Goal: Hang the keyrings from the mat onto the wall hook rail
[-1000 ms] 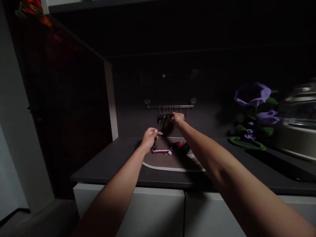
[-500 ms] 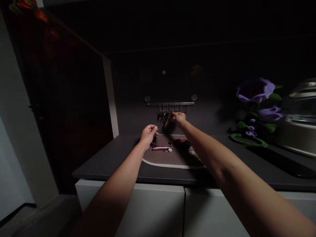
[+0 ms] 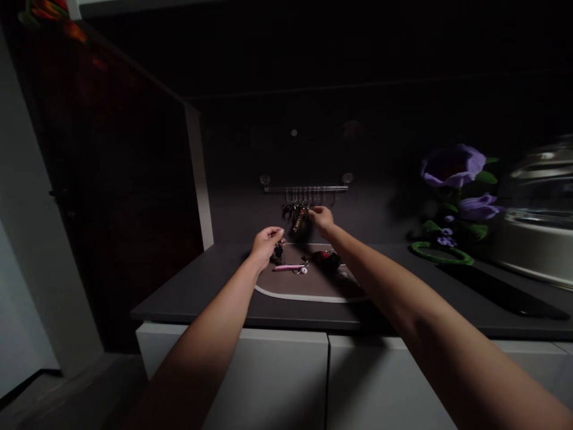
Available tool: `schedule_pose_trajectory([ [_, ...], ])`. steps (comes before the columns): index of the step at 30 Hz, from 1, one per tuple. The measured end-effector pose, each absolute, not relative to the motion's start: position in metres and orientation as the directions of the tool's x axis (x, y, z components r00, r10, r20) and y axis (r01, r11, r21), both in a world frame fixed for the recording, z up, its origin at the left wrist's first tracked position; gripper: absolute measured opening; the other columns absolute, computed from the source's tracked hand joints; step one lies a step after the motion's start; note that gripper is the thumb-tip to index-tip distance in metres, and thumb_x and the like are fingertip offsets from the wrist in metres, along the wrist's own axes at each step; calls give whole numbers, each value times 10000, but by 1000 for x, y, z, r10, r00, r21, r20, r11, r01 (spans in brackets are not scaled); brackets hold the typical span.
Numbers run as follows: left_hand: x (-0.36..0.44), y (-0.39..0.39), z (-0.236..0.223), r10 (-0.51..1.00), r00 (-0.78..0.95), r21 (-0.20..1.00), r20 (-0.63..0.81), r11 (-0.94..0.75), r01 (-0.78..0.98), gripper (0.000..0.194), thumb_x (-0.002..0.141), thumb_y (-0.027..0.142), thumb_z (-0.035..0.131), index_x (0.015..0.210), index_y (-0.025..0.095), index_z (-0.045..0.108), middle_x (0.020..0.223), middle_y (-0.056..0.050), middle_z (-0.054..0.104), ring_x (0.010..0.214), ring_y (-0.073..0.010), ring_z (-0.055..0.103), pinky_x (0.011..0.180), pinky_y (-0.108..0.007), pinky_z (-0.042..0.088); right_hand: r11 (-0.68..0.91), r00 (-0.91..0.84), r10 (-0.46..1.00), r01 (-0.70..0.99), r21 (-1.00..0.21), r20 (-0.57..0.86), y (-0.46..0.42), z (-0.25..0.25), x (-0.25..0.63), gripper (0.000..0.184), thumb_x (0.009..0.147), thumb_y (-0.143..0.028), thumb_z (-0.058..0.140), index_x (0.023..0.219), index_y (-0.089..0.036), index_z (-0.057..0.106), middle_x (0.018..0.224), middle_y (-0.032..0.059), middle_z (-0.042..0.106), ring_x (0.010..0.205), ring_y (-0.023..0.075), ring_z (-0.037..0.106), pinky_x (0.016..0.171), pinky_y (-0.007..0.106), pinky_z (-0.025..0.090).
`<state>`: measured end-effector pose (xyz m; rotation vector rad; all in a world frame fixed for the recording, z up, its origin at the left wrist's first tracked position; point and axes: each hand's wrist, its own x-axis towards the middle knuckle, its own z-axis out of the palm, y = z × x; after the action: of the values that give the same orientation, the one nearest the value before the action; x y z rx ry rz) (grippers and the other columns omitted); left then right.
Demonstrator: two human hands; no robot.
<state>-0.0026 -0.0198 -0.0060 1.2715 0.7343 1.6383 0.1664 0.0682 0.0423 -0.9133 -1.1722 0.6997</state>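
Observation:
My left hand (image 3: 265, 248) is closed in a pinch, low over the mat, with a small bunch of dark keys (image 3: 279, 249) dangling from its fingertips. Up at the wall, my right hand (image 3: 323, 220) pinches at the top of a keychain with a brown lettered tag (image 3: 298, 221); its exact grip is too small to make out. Other keys (image 3: 289, 211) hang beside it from the hooks of a clear rail (image 3: 277, 190). On the brownish mat (image 3: 268, 288) lie a pink strap (image 3: 287, 268), a round pale charm (image 3: 304, 270) and a dark red-and-black item (image 3: 331, 260).
Purple crocheted flowers (image 3: 454, 167) with a green ring base (image 3: 441, 255) stand on the right of the dark counter (image 3: 183, 286). Beside them are a flat black object (image 3: 505, 292) and a large pale appliance (image 3: 537, 239). White cabinet doors (image 3: 277, 370) lie below.
The view has shifted slightly. My right hand has come a little lower and the lettered tag shows more plainly. My left hand keeps its pinch on the dark keys.

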Motion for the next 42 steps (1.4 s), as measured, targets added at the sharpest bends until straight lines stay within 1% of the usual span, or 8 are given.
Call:
schedule_pose_trajectory([
  [1,-2,-21,-5,910,-59,859,411,-408,-311,429,469,392,749,750,131,557,574,29,542,533,-81,531,539,-213,422,481,322,819,65,-874,475,63,41,165,180,597,-146,639,734,-174,525,670,-24,549,618,82,506,669,226,415],
  [3,-2,-22,-4,913,-61,852,404,-399,-340,420,465,373,755,748,132,561,589,28,543,549,-81,534,549,-213,423,478,345,800,129,-869,491,52,39,159,191,604,-159,625,774,-176,540,724,-11,568,674,98,525,708,239,413],
  [10,-2,-24,-3,922,-87,853,377,-382,-355,375,463,334,762,743,140,605,633,22,568,576,-60,506,568,-188,393,561,75,819,105,-821,569,9,16,136,140,625,-254,603,730,-162,591,726,3,599,695,108,517,712,247,400],
  [15,-4,-24,-4,930,-61,872,363,-362,-328,366,457,354,765,738,152,646,704,-3,616,619,-69,507,575,-187,375,588,-111,807,62,-806,580,-17,0,130,227,638,-347,601,750,-149,617,756,17,609,707,113,509,730,262,387],
  [19,-4,-24,-4,932,-40,876,359,-352,-330,381,454,365,767,753,151,663,722,-26,642,640,-94,533,565,-200,371,578,-195,802,16,-816,564,-26,-2,129,246,638,-355,601,770,-150,628,760,16,605,709,114,499,710,263,381],
  [28,-4,-22,-7,932,-1,868,363,-339,-364,373,459,335,776,763,143,676,736,-44,665,647,-110,560,620,-235,409,512,-233,824,-84,-855,516,-25,-4,129,277,592,-383,654,739,-152,613,704,-2,571,661,97,476,636,240,384],
  [34,-4,-24,-6,940,18,875,341,-311,-371,375,461,322,778,776,143,681,748,-50,668,664,-111,567,629,-234,403,524,-245,814,-79,-848,527,-19,-7,130,289,588,-386,663,734,-144,605,675,-15,547,605,78,449,610,233,382],
  [42,-4,-26,-6,942,34,900,335,-309,-306,384,490,335,766,815,147,684,786,-61,671,675,-111,567,624,-231,396,579,-261,780,-44,-814,569,-9,-8,136,278,603,-398,650,714,-149,593,657,-16,538,600,81,446,621,239,379],
])
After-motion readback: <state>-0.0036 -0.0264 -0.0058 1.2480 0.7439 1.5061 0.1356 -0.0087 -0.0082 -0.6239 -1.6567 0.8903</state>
